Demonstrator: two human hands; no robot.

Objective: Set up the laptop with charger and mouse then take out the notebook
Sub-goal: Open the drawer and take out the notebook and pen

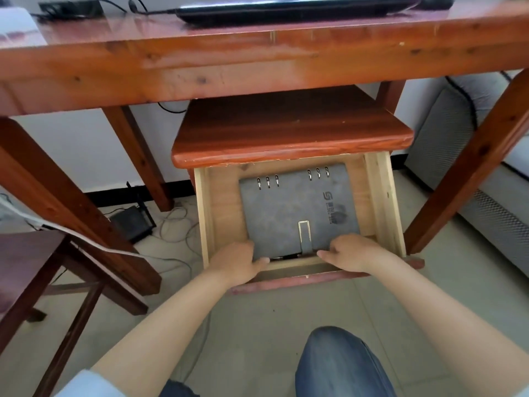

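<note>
A grey ring-bound notebook (297,207) with a clasp strap lies flat in the open wooden drawer (383,202) of a small cabinet under the desk. My left hand (236,262) grips the notebook's near left corner. My right hand (350,252) holds its near right edge, fingers curled under. The black laptop (286,8) sits on the desk at the top of view, with a charger cable (148,11) running left from it to a black power brick (70,8). No mouse can be seen.
The reddish wooden desk (229,61) spans the view above the cabinet top (289,136). A dark chair (31,270) stands at left. A router (134,224) and loose cables lie on the floor. A grey sofa (469,144) is at right. My knee (343,365) is below.
</note>
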